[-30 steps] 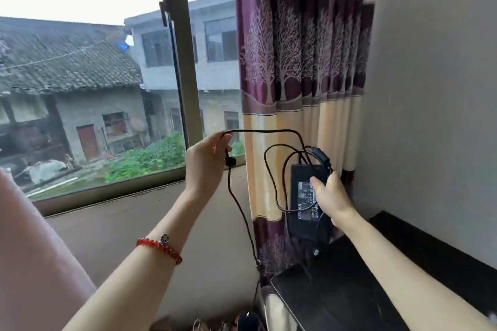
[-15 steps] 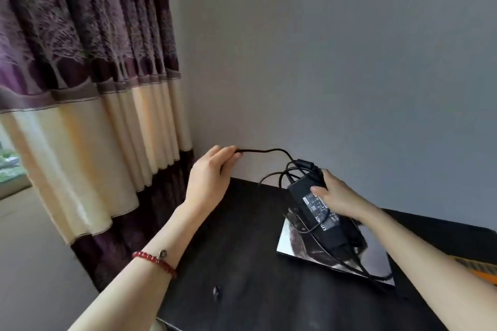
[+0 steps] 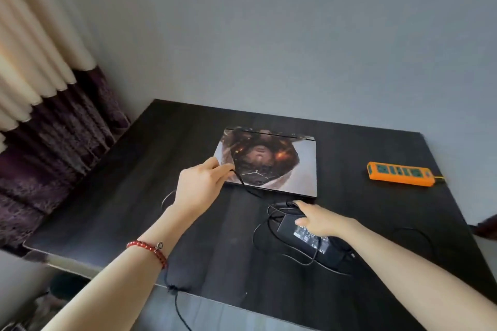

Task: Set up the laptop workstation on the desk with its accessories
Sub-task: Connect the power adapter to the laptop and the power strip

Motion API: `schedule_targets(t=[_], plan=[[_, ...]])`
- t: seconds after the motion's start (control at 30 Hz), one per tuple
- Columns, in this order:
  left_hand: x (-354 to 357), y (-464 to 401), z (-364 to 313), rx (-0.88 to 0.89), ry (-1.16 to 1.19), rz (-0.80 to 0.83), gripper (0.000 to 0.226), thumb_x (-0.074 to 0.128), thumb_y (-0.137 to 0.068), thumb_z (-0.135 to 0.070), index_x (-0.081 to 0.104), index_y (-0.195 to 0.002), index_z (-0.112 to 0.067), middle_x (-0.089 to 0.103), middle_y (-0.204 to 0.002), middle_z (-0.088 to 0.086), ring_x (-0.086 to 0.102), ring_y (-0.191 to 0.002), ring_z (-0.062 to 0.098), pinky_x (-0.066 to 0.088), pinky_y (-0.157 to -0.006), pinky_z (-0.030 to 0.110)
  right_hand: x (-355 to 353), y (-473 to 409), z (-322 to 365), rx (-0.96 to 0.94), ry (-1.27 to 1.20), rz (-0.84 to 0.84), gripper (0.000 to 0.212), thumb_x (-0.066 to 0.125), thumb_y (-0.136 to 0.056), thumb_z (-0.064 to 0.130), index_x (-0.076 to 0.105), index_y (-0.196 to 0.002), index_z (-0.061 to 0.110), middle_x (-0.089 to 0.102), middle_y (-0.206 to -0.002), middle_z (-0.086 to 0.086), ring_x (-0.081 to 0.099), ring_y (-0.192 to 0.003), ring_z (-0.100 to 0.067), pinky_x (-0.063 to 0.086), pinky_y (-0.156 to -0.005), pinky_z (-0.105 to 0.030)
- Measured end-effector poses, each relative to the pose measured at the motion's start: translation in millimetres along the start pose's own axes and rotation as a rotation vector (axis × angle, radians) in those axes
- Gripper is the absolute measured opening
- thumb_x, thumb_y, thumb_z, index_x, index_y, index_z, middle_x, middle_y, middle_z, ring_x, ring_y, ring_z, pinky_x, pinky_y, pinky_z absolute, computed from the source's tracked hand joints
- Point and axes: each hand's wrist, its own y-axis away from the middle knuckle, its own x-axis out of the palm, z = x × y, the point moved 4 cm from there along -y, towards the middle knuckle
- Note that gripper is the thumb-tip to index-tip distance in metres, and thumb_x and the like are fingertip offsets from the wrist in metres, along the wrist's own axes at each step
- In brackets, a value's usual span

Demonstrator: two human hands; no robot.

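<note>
Dark counter [image 3: 134,196] holds the closed laptop [image 3: 269,164]; my left hand [image 3: 199,188] pinches the cable [image 3: 242,183], my right hand [image 3: 320,220] grips the power adapter [image 3: 309,239]. I'd untangle loops first.

Both forearms are bare, with no sleeves in view. The left wrist wears a red beaded bracelet [image 3: 147,248] carrying one small, round, silvery charm, its detail perhaps too blurred to read.
</note>
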Motion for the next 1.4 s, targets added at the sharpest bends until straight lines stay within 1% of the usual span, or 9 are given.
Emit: schedule_targets(t=[0.23,0.5,0.7,0.97,1.1,1.17,1.23,1.3,1.4], plan=[[39,-6,8,-0.082,0.000,0.050,0.007,0.068,-0.080,-0.021,0.074,-0.084,-0.020,0.057,-0.061,0.003,0.052,-0.041,0.025,0.034,-0.039,0.022,30,-46,-12,-0.026,-0.059,0.119,0.062,0.042,-0.096,0.030,0.010,-0.147,0.014,0.019,-0.155,-0.011,0.026,-0.140,-0.026,0.028,-0.111,-0.038],[84,-17,30,-0.310,0.202,0.116,0.012,0.064,-0.085,-0.016,0.073,-0.092,-0.019,0.060,-0.072,0.002,0.058,-0.058,0.027,0.045,-0.052,0.031,39,-82,-23,0.001,-0.037,0.089,0.055,0.048,-0.093,0.030,0.028,-0.140,0.009,0.042,-0.139,-0.018,0.045,-0.125,-0.031,0.040,-0.096,-0.037],[102,-17,33,-0.185,0.349,0.146,0.024,0.053,-0.089,-0.001,0.065,-0.110,0.000,0.060,-0.086,0.015,0.060,-0.069,0.036,0.053,-0.063,0.046,41,-91,-23,0.048,-0.018,0.014,0.054,0.048,-0.094,0.026,0.026,-0.141,0.010,0.046,-0.136,-0.019,0.049,-0.120,-0.033,0.045,-0.094,-0.041],[103,-13,44,-0.136,0.419,0.057,0.018,0.063,-0.082,0.002,0.071,-0.098,-0.001,0.069,-0.082,0.012,0.066,-0.069,0.028,0.057,-0.062,0.038,26,-88,-3,-0.010,-0.072,-0.063,0.069,0.052,-0.092,0.029,0.012,-0.147,0.024,0.030,-0.152,-0.003,0.034,-0.137,-0.023,0.032,-0.110,-0.041],[94,-14,46,-0.148,0.456,-0.023,0.018,0.067,-0.081,-0.003,0.072,-0.098,-0.003,0.073,-0.083,0.009,0.068,-0.069,0.024,0.058,-0.064,0.038,-5,-85,57,-0.290,-0.233,-0.240,0.066,0.051,-0.092,0.031,0.011,-0.145,0.033,0.028,-0.152,0.008,0.029,-0.137,-0.011,0.027,-0.112,-0.034],[88,-15,48,-0.187,0.501,-0.045,0.026,0.067,-0.082,-0.005,0.068,-0.107,-0.003,0.073,-0.086,0.010,0.068,-0.068,0.024,0.058,-0.070,0.036,-15,-84,87,-0.403,-0.274,-0.339,0.050,0.050,-0.093,0.029,0.032,-0.140,0.029,0.045,-0.138,0.010,0.041,-0.124,-0.006,0.034,-0.104,-0.029],[81,-15,54,-0.225,0.508,-0.020,0.035,0.067,-0.083,-0.008,0.062,-0.117,-0.006,0.073,-0.089,0.006,0.067,-0.069,0.018,0.056,-0.074,0.028,-25,-82,108,-0.473,-0.256,-0.477,0.027,0.050,-0.093,0.025,0.056,-0.118,0.020,0.063,-0.106,0.007,0.055,-0.097,-0.009,0.042,-0.083,-0.028],[78,-16,61,-0.281,0.516,0.058,0.036,0.066,-0.084,-0.013,0.060,-0.119,-0.012,0.069,-0.087,-0.001,0.061,-0.060,0.009,0.054,-0.070,0.022,-41,-81,115,-0.463,-0.267,-0.642,0.021,0.049,-0.093,0.019,0.064,-0.107,0.011,0.069,-0.090,-0.004,0.061,-0.083,-0.020,0.045,-0.074,-0.031],[80,-9,79,-0.533,0.747,0.314,0.021,0.065,-0.085,-0.018,0.063,-0.106,-0.014,0.063,-0.066,-0.004,0.052,-0.042,0.009,0.049,-0.052,0.021,-73,-80,106,-0.343,-0.393,-0.855,0.024,0.047,-0.094,0.016,0.065,-0.107,0.007,0.070,-0.086,-0.011,0.065,-0.083,-0.027,0.049,-0.080,-0.035]])
